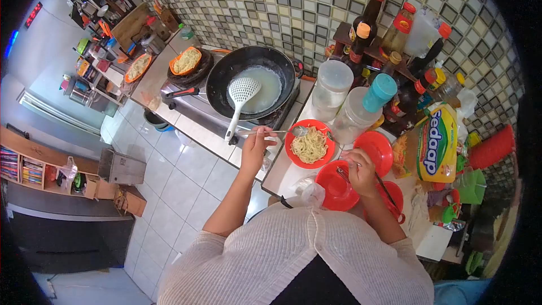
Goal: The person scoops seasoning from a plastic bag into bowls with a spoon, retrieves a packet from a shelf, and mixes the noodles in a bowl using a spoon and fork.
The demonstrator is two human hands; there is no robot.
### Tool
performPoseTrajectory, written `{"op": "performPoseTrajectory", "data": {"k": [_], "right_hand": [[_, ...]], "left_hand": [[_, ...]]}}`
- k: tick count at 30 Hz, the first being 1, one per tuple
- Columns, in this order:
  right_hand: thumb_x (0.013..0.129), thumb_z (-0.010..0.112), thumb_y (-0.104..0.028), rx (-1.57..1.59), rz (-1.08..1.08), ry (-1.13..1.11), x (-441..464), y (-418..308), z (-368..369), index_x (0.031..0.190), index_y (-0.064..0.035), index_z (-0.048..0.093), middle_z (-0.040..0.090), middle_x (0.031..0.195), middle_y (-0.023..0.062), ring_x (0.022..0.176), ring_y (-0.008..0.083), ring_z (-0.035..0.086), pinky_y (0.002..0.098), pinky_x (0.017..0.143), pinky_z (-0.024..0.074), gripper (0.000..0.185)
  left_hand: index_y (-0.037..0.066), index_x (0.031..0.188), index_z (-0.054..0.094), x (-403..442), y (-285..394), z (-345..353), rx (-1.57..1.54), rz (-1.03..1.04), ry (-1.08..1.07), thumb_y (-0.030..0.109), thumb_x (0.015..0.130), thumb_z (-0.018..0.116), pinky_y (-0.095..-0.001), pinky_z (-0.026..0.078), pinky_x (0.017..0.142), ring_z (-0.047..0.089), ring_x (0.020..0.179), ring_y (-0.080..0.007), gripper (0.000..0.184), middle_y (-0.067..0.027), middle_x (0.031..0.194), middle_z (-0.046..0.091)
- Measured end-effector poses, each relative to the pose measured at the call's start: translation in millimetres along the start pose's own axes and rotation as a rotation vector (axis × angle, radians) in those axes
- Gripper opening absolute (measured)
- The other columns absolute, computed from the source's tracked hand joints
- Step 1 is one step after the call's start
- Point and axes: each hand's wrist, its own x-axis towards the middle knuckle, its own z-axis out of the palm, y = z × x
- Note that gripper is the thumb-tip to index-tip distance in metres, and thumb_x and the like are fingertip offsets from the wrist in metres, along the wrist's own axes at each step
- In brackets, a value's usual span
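Note:
My left hand [258,146] is closed on the handle of a metal spoon [299,131], whose bowl lies at the upper edge of the noodles [309,147] in a red bowl [290,153]. Over the right side of another red bowl [333,185], my right hand [359,168] is closed; thin metal handles show beside its fingers, but what they belong to is hard to make out. Further red bowls [375,149] stand behind and to the right of that hand. A clear plastic bag [309,192] lies next to the bowls.
On the stove, a black wok [216,82] holds cloudy liquid and a white slotted ladle [243,91]. Orange plates [183,60] of noodles stand farther left. Clear jars [331,87], sauce bottles [371,11] and a yellow Sedaap pack [437,144] line the counter's wall side.

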Motion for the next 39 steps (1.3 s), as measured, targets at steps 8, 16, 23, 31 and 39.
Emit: {"op": "performPoseTrajectory", "data": {"k": [8, 16, 23, 31, 39], "right_hand": [[0.089, 0.057, -0.004, 0.042, 0.082, -0.07, -16, 5, 20, 0.092, 0.001, 0.063, 0.064, 0.093, 0.0155, 0.086, 0.0305, 0.064, 0.0366, 0.077, 0.052, 0.008], [0.091, 0.056, -0.007, 0.122, 0.093, 0.008, 7, -5, 14, 0.091, 0.0012, 0.063, 0.065, 0.092, 0.0156, 0.086, 0.0296, 0.065, 0.0361, 0.077, 0.0513, 0.011], [0.092, 0.054, -0.007, 0.047, 0.081, 0.017, 18, 17, 17, 0.09, 0.0019, 0.064, 0.066, 0.09, 0.0146, 0.085, 0.0293, 0.065, 0.0357, 0.076, 0.0508, 0.013], [0.087, 0.06, -0.004, 0.033, 0.062, -0.023, 12, 9, 17, 0.09, 0.001, 0.064, 0.065, 0.091, 0.0154, 0.086, 0.0306, 0.065, 0.0354, 0.076, 0.0516, 0.008], [0.074, 0.066, -0.005, -0.086, -0.277, -0.331, 3, -11, 35, 0.089, -0.0046, 0.064, 0.064, 0.095, 0.0115, 0.086, 0.0281, 0.064, 0.0384, 0.076, 0.0537, 0.015]], "left_hand": [[-0.001, 0.108, 0.054, 1, -1, -2, 0.021, 0.002, -0.014, 0.033, 0.104, 0.036, -0.0305, 0.054, 0.077, 0.062, 0.088, -0.0174, 0.038, -0.012, 0.098, 0.061], [0.0, 0.109, 0.054, 2, -4, -2, 0.005, 0.003, -0.021, 0.032, 0.104, 0.037, -0.0304, 0.054, 0.077, 0.063, 0.087, -0.0179, 0.037, -0.0126, 0.099, 0.062], [-0.001, 0.108, 0.054, 3, -9, -5, -0.031, 0.065, 0.002, 0.032, 0.104, 0.037, -0.0295, 0.054, 0.076, 0.063, 0.087, -0.018, 0.037, -0.0129, 0.099, 0.062], [-0.002, 0.106, 0.054, -2, -8, -17, -0.031, 0.004, 0.001, 0.032, 0.104, 0.036, -0.0309, 0.055, 0.076, 0.062, 0.091, -0.0181, 0.039, -0.0117, 0.1, 0.06], [-0.004, 0.106, 0.055, -4, -8, -10, -0.022, 0.068, -0.01, 0.033, 0.104, 0.036, -0.0282, 0.054, 0.075, 0.063, 0.088, -0.0176, 0.041, -0.0114, 0.099, 0.061]]}}
